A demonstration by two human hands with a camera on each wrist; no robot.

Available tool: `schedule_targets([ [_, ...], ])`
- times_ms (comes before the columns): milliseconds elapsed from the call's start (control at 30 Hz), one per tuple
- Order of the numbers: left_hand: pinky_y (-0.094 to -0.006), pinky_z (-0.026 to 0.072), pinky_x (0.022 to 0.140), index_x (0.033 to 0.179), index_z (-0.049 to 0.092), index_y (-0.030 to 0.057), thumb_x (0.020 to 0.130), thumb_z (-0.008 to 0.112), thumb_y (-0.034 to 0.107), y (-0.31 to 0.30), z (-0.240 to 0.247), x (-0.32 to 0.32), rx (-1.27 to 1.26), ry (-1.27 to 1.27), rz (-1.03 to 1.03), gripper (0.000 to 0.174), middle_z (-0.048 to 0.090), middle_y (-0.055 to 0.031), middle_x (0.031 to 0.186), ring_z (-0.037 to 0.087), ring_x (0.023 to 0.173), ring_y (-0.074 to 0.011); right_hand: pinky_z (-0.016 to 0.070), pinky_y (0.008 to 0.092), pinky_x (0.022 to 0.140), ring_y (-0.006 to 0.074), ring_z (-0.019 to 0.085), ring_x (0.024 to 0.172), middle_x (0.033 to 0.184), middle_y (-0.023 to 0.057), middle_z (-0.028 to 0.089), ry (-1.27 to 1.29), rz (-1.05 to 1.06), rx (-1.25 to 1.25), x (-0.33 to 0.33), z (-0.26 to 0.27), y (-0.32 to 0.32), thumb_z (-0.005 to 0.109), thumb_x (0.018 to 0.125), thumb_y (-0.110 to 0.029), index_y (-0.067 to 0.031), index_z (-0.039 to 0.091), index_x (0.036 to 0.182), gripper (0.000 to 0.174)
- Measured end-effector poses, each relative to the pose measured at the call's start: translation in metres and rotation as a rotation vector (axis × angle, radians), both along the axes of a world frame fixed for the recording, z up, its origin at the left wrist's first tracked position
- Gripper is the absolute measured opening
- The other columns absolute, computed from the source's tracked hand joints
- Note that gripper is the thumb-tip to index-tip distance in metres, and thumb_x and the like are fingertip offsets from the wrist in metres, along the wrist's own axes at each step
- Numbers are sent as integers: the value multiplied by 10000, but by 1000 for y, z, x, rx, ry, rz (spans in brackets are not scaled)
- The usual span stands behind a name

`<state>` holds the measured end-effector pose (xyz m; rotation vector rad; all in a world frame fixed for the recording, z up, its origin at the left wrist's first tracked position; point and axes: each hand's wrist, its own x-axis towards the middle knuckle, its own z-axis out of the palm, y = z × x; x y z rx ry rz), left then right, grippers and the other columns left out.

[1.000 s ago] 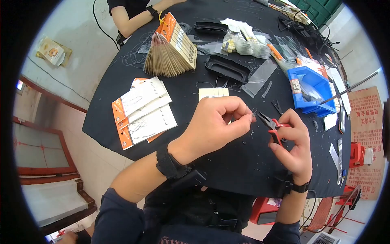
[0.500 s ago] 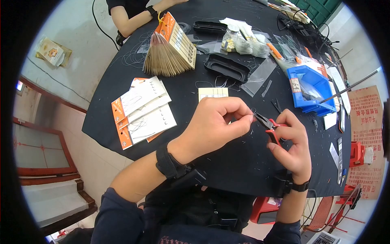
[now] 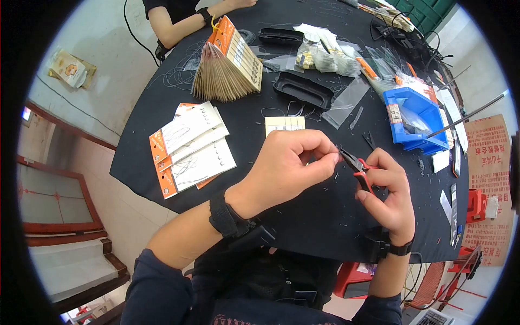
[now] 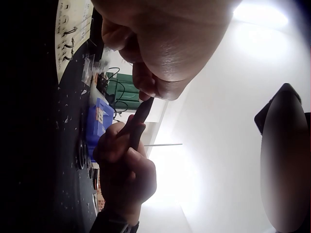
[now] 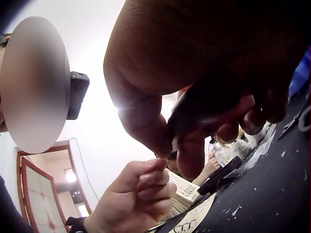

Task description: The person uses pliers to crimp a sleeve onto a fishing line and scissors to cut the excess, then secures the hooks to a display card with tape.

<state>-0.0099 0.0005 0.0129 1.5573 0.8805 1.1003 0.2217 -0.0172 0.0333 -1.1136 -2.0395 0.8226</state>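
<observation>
My right hand (image 3: 391, 189) grips a pair of red-handled pliers (image 3: 352, 161), its dark jaws pointing at the left fingertips. Thumb and forefinger of my left hand (image 3: 290, 168) pinch a thin dark line, a small curl of it showing at the pliers' tip; what it is tied to is too small to tell. In the left wrist view, the pliers (image 4: 141, 114) run right up to the pinching fingertips. A cream card (image 4: 73, 36) with dark fishing hooks along it lies beyond the left hand. From the right wrist, my left hand (image 5: 133, 201) appears just below the right fingers.
White cards with orange ends (image 3: 197, 162) lie at left, thin line on them. Behind stand a fanned card bundle (image 3: 227, 67), black trays (image 3: 303, 91), a jar (image 3: 307, 51) and a blue bin (image 3: 403, 132). Clippings dot the black cloth. Another person's arm (image 3: 181, 30) rests across the table.
The pliers have moved slightly left and up, so their tips now meet the left fingertips, and their handles have come closer together. My left hand has stayed nearly still.
</observation>
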Motion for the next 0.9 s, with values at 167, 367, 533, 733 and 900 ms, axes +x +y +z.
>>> schedule_targets([
  [167,-173,325,504,874,689,-9,873,655,79,0,-1,0,5,3,5,94,586,49,678,431,570,15,347,316,583,215,469,644,751,86,458,-3,1,-40,-1,4,-2,669,612,-152,14,581,683,200],
  [367,-174,338,512,874,685,-14,876,654,79,0,-2,0,-9,-7,7,98,598,39,687,445,579,8,339,316,548,209,467,601,731,88,477,-19,-2,-43,-3,5,-2,661,633,-136,28,570,676,192],
  [533,-169,359,521,875,680,-22,879,650,75,0,-1,0,-78,-41,8,103,601,30,693,473,592,5,320,310,535,180,453,586,709,82,464,15,49,-75,-1,1,-2,644,661,-105,35,537,622,181],
  [733,-165,365,525,880,680,-23,882,649,78,3,-5,-2,-35,-11,-33,105,602,30,699,484,603,8,296,289,506,130,381,552,695,61,453,331,147,-540,-2,-1,-4,560,787,-142,6,447,522,324],
  [900,-165,357,525,887,684,-22,886,645,66,4,-7,-1,-71,-45,-73,97,598,36,706,475,608,9,244,226,446,91,269,508,687,74,434,683,311,-1100,8,-9,-3,402,893,-291,-94,355,444,493],
])
